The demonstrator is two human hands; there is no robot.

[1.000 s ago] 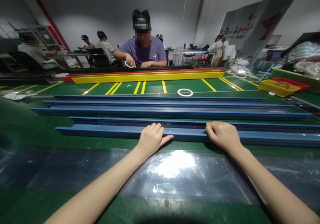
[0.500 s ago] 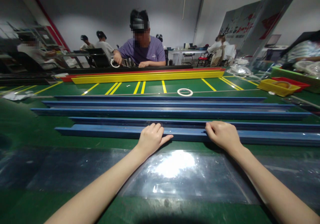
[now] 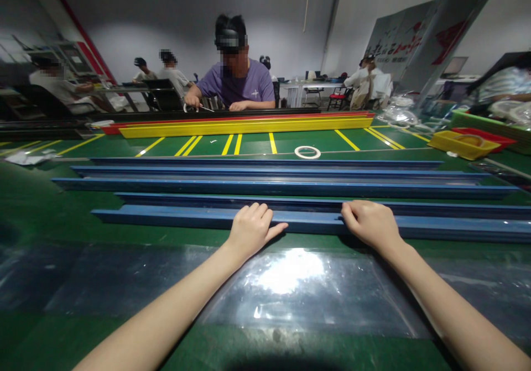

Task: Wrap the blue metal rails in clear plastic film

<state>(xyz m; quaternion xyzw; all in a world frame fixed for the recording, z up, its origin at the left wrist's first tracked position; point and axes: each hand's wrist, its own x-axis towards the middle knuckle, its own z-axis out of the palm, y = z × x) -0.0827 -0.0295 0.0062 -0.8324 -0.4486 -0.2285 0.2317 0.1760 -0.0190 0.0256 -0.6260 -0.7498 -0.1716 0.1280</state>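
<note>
A long blue channel strip [image 3: 166, 217] lies crosswise in front of me. Over its near edge, my left hand [image 3: 252, 228] is closed with the fingers curled on it and the thumb stretched along its front. Farther right, my right hand [image 3: 371, 224] grips the same strip with bent fingers; its fingertips are hidden. Behind it lie more blue channel strips [image 3: 286, 187], parallel and apart from my hands. A clear plastic sheet [image 3: 232, 304] lies flat beneath my forearms, with a bright glare at its middle.
Across the green table, a co-worker [image 3: 244, 86] in a purple shirt handles something small behind the yellow strip [image 3: 249, 127]. A roll of white tape [image 3: 307, 152] lies mid-table. Yellow tray [image 3: 460, 147] and green basket [image 3: 489, 125] stand right. Other people sit farther back.
My hands and the blue strips stay in place. The co-worker's hand across the table has shifted slightly with the thing it holds.
</note>
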